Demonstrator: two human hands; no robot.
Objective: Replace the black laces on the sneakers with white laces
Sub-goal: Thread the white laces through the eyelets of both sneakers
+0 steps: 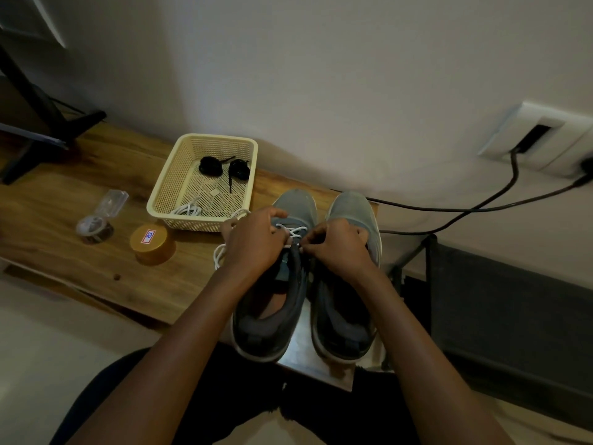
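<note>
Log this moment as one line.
step: threading white lace into left sneaker | left hand: holds lace | right hand: pinches lace | black laces: in basket

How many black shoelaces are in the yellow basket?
2. Both lie coiled at the far end of the basket: the left black lace and the right black lace, side by side. None seems hidden.

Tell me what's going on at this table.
A person is lacing the sneaker nearer the basket. The left hand and right hand both pinch a white lace at its eyelets, and slack trails onto the wooden table. Only the crossings toward the toe look threaded. The second sneaker stands beside it, untouched. The basket holds two coiled black laces and a spare white lace.
</note>
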